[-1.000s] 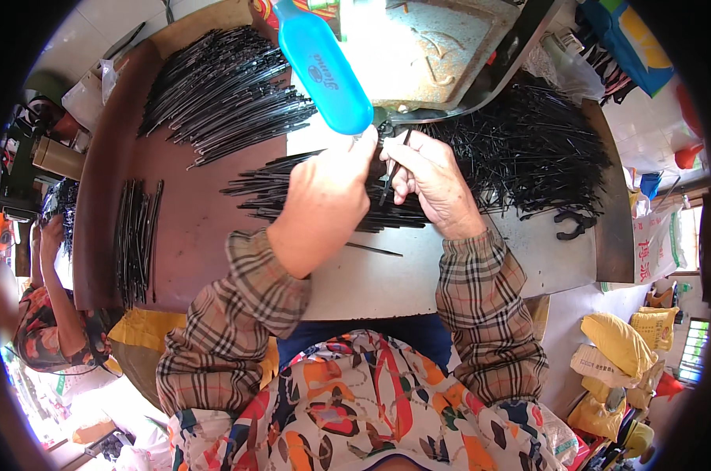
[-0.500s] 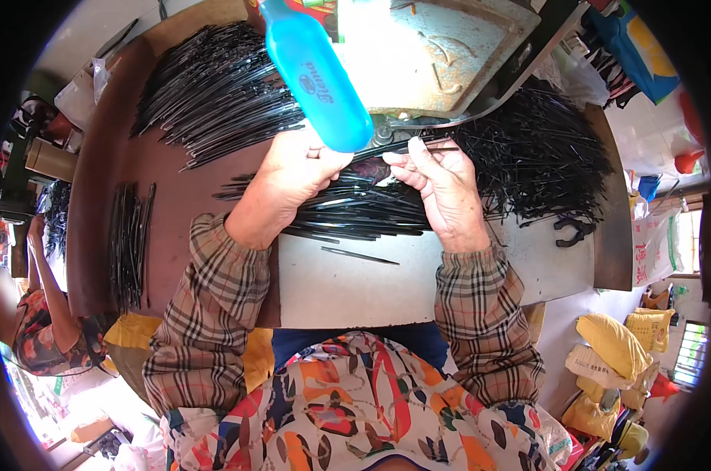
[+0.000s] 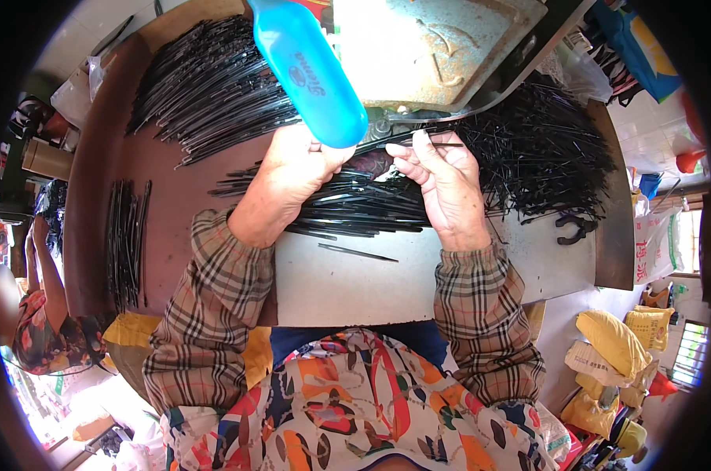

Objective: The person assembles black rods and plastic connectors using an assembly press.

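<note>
My left hand (image 3: pixel 292 177) is closed in a pinch at the left end of a thin black strip; its fingertips are partly hidden behind a blue rounded plastic piece (image 3: pixel 316 82). My right hand (image 3: pixel 448 184) pinches a dark thin strip (image 3: pixel 446 144) between thumb and fingers, its other fingers curled. Both hands are just in front of the base of a worn metal machine (image 3: pixel 481 47). Below them lies a loose bundle of thin black strips (image 3: pixel 355 208). A single strip (image 3: pixel 358 252) rests apart on the pale metal tabletop (image 3: pixel 371 294).
A large heap of black strips (image 3: pixel 540 157) lies to the right, beside black-handled pliers (image 3: pixel 575 230). Aligned strips (image 3: pixel 214 86) fill the far left, with a smaller bundle (image 3: pixel 125 243) nearer. Another person's arm (image 3: pixel 47 251) shows at left; yellow sacks (image 3: pixel 610 345) stand at right.
My right hand has shifted slightly right and up, and the strip in its fingers shows more clearly. The left hand stays closed in nearly the same place. The whole view has tilted a little.
</note>
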Available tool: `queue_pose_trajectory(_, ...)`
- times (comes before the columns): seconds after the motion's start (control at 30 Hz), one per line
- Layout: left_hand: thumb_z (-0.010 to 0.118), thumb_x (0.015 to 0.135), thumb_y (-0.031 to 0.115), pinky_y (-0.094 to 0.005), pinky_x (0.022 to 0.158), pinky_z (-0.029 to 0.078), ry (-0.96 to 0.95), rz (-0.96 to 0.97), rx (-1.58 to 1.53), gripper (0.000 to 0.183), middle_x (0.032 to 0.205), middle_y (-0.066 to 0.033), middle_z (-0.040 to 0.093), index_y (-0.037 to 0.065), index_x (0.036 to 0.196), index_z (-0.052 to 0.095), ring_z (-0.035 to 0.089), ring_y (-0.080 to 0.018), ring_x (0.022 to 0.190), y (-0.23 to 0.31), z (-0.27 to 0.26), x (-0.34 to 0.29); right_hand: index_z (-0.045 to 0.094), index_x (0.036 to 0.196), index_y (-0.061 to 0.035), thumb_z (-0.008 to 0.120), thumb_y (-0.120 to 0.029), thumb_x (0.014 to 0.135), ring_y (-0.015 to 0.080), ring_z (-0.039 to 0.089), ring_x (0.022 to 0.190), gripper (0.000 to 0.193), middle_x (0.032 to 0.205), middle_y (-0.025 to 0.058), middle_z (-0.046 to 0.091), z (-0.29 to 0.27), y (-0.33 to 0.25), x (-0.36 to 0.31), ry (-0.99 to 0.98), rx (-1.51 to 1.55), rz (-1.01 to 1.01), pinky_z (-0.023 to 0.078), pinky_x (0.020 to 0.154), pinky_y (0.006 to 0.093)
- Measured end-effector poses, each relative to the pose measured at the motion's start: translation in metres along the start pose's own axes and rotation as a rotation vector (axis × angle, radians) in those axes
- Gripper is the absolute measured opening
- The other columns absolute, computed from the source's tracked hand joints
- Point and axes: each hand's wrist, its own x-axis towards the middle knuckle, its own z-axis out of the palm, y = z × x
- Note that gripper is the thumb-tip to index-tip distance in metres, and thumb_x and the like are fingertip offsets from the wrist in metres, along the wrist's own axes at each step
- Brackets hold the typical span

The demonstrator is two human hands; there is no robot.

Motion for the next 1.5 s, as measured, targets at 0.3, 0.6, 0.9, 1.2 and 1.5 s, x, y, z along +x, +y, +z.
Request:
queue_pose_trajectory(0.3, 0.066, 0.087, 0.014, -0.0167, 0.051, 0.027, 0.086, 0.122, -0.027, 0.011, 0.071, 0.0079, 0.052, 0.004, 0.091, 0.066, 0.038, -0.0003, 0.059, 0.004, 0.002, 0.005, 0.051, 0.102, 0.0032, 0.058, -0.006, 0.095, 0.0286, 0.069, 0.092, 0.014, 0.096, 0.0161, 0.064, 0.010, 0.010, 0.000, 0.064, 0.140, -0.078, 0.060, 0.076, 0.0301)
queue_pose_trajectory(0.6, 0.066, 0.081, 0.001, -0.0199, 0.049, 0.037, 0.026, 0.253, -0.098, 0.002, 0.069, -0.0001, 0.061, 0.000, 0.081, 0.068, 0.049, -0.0024, 0.059, -0.005, 0.000, 0.033, 0.055, 0.099, 0.0025, 0.058, -0.006, 0.095, 0.0292, 0.069, 0.091, 0.010, 0.096, 0.0172, 0.065, 0.000, 0.011, 0.014, 0.086, 0.116, -0.158, 0.060, 0.079, 0.0328)
queue_pose_trajectory(0.9, 0.070, 0.086, 0.023, -0.0192, 0.042, 0.019, -0.078, -0.116, 0.022, 0.023, 0.060, 0.0071, 0.047, 0.001, 0.083, 0.069, 0.031, -0.0005, 0.047, 0.008, -0.015, 0.041, 0.054, 0.100, 0.0025, 0.058, -0.008, 0.095, 0.0283, 0.070, 0.088, 0.012, 0.094, 0.0163, 0.065, 0.005, 0.007, 0.012, 0.084, 0.037, -0.149, 0.059, 0.077, 0.0327)
queue_pose_trajectory(1.2, 0.059, 0.083, 0.008, -0.0223, 0.033, 0.024, -0.008, 0.088, -0.112, 0.014, 0.056, -0.0024, 0.053, 0.004, 0.070, 0.057, 0.040, -0.0067, 0.039, 0.019, -0.005, 0.030, 0.053, 0.100, 0.0039, 0.059, -0.007, 0.094, 0.0294, 0.070, 0.087, 0.014, 0.094, 0.0163, 0.064, 0.004, 0.008, 0.013, 0.125, 0.059, -0.145, 0.060, 0.076, 0.0345)
queue_pose_trajectory(1.5, 0.066, 0.084, 0.018, -0.0223, 0.056, 0.037, -0.153, 0.353, 0.191, 0.021, 0.068, 0.0005, 0.054, 0.000, 0.074, 0.060, 0.045, -0.0062, 0.062, 0.014, -0.017, 0.014, 0.036, 0.131, -0.0004, 0.062, 0.003, 0.088, 0.0309, 0.064, 0.102, 0.050, 0.118, 0.0217, 0.055, -0.003, -0.019, -0.032, -0.058, 0.115, 0.087, 0.057, 0.085, 0.0365)
